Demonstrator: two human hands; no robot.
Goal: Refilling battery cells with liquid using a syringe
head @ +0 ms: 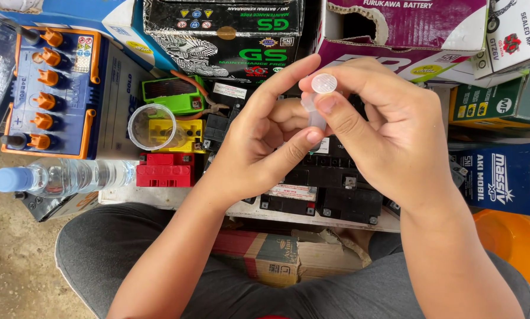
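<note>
1. Both hands meet above the black batteries point(312, 183), steadying one small part.
2. The right hand point(389, 136) pinches a clear plastic piece point(320, 97) between thumb and fingertips.
3. The left hand point(259, 142) closes on its lower end, bracing it.

Clear cup point(152, 126) on small batteries; water bottle point(64, 176) lying; orange-capped battery point(55, 91) left.

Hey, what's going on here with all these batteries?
A person sits over a spread of small black batteries, holding a small clear plastic vial in both hands. The right hand pinches its ribbed round cap; the left hand steadies it from below. Nearby lie a clear cup, a water bottle on its side and a blue battery with orange caps.
</note>
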